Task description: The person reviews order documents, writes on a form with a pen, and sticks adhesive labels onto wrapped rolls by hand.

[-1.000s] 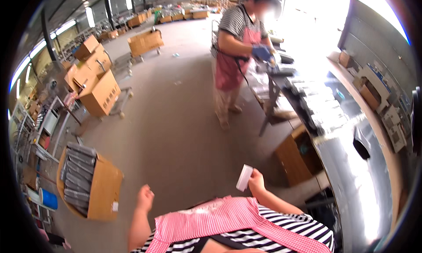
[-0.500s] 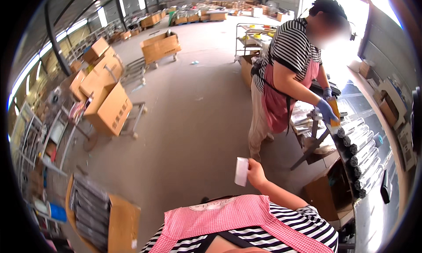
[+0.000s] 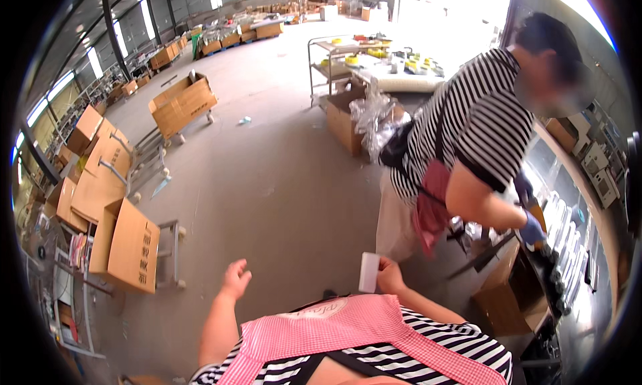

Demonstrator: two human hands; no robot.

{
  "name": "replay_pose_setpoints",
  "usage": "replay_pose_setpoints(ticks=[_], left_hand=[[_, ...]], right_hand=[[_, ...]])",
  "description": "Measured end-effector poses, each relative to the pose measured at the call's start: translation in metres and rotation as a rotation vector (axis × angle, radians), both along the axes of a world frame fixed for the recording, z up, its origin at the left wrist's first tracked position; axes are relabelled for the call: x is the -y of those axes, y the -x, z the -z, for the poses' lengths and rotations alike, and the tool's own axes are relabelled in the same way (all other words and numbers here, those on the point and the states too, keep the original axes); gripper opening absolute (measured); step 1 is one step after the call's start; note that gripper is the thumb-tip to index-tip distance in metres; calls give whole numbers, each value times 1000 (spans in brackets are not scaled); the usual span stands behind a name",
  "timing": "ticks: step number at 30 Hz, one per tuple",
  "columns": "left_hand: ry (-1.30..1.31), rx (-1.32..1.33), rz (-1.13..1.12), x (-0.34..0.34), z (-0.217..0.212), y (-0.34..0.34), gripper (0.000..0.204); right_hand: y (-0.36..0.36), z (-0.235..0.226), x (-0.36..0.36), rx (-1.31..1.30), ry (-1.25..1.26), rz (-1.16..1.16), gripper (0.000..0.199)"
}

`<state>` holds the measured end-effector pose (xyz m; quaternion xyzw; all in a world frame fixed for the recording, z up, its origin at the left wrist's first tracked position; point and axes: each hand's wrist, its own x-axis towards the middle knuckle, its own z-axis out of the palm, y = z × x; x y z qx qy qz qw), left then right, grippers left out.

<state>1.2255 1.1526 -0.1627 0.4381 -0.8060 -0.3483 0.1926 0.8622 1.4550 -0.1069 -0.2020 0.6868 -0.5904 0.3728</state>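
My right hand (image 3: 390, 276) is closed on the edge of a flat white rectangular piece (image 3: 368, 272), perhaps a card or small box, held upright in front of my apron. My left hand (image 3: 235, 280) is raised over the floor on the other side, empty, with its fingers apart. A pink checked apron (image 3: 321, 325) covers my front. To the right a co-worker (image 3: 461, 131) in a striped shirt bends over a workbench (image 3: 588, 318). Their gloved hand (image 3: 533, 229) is beside a yellow object (image 3: 538, 216), partly hidden.
See-through tubes (image 3: 568, 231) with black ends lie on the bench. Beneath its edge stands an open carton (image 3: 511, 298). On the left are a large carton (image 3: 130, 248), metal trolleys (image 3: 172, 254) and a wheeled box (image 3: 182, 107). A rack (image 3: 328, 71) stands beyond the co-worker.
My left hand has come into view. The view has shifted and the surroundings sit further left. The co-worker appears nearer and leans lower over the bench. My right hand still holds the white piece.
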Motion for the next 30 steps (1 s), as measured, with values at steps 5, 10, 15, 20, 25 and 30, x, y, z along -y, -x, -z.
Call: replay_pose_setpoints(ticks=[5, 10, 15, 20, 25, 30], left_hand=[[-288, 464, 171, 31, 16, 16, 43], [-535, 566, -23, 115, 52, 27, 41], [-555, 620, -34, 254, 93, 89, 39], [-336, 688, 122, 456, 85, 209, 37], [-71, 224, 74, 689, 24, 464, 42], [91, -161, 412, 744, -36, 733, 43]], right_hand=[[61, -10, 187, -261, -37, -120, 8], [118, -61, 366, -85, 303, -158, 12], [188, -42, 460, 10, 350, -98, 17], [272, -29, 517, 101, 248, 185, 14], [367, -58, 537, 75, 530, 461, 8], [462, -56, 528, 80, 613, 723, 16]])
